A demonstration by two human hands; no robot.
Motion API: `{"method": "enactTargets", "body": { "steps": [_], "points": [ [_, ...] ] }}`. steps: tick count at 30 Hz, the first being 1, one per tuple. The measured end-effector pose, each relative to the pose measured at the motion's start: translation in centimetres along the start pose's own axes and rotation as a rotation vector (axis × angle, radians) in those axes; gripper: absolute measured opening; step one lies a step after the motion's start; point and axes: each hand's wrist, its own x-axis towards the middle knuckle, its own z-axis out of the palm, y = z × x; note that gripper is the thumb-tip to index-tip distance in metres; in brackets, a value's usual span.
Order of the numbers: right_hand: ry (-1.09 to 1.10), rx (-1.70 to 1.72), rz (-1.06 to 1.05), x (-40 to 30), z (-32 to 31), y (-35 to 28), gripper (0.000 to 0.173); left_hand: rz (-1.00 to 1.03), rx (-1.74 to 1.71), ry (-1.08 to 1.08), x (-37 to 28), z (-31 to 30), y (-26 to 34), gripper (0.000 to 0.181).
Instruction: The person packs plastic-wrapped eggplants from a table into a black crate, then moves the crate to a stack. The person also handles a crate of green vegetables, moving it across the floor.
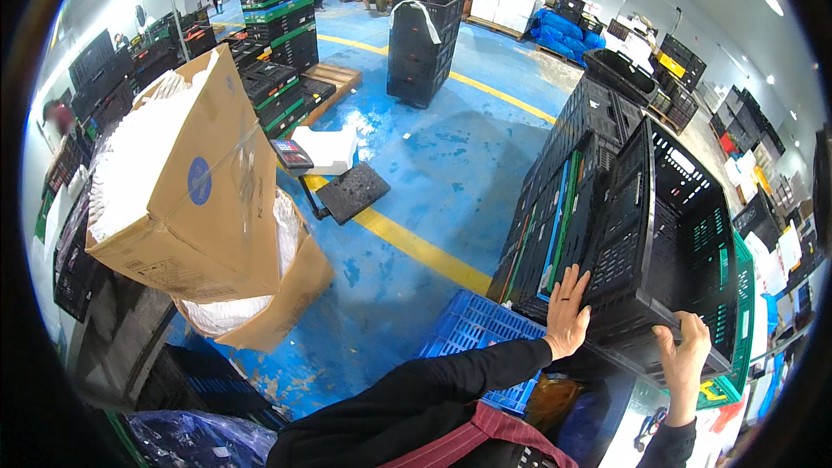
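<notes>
A black plastic crate point(689, 221) with slotted walls stands open-topped on my right, and I see into it. My right hand point(686, 348) holds its near rim, with the thumb apart from the curled fingers. Flat against the crate's outer side lies my left hand point(567, 315), fingers extended and a dark ring on one. A green plastic crate point(743, 318) shows along the black crate's far side. Beyond my left hand rises a stack of folded black crates point(552, 208) with green and blue layers among them. Below my left forearm sits a blue slotted plastic crate point(484, 318).
Two cardboard boxes point(214, 208) of white packing stand stacked at left. A platform scale point(354, 192) sits on the blue floor point(416, 221) near a yellow line. Tall black crate stacks point(422, 45) stand farther off. Several people are in the background. Scissors point(650, 429) lie at lower right.
</notes>
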Motion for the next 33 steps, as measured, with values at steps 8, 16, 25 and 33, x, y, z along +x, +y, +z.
{"method": "enactTargets", "body": {
  "steps": [8,16,25,33],
  "points": [
    [0.217,-0.096,-0.110,5.2,5.2,3.3,0.035,-0.074,0.199,0.012,5.4,4.9,-5.7,0.065],
    [0.261,-0.157,-0.093,8.0,7.4,5.3,0.039,-0.141,0.070,-0.024,6.4,6.1,-9.0,0.060],
    [0.122,-0.138,0.029,7.2,6.8,4.4,0.056,-0.186,0.117,-0.192,-5.2,-3.5,-9.4,0.056],
    [0.380,-0.102,-0.056,0.0,8.6,-1.6,0.052,-0.579,0.460,-0.164,-22.5,-22.7,-17.4,0.081]
  ]
}}
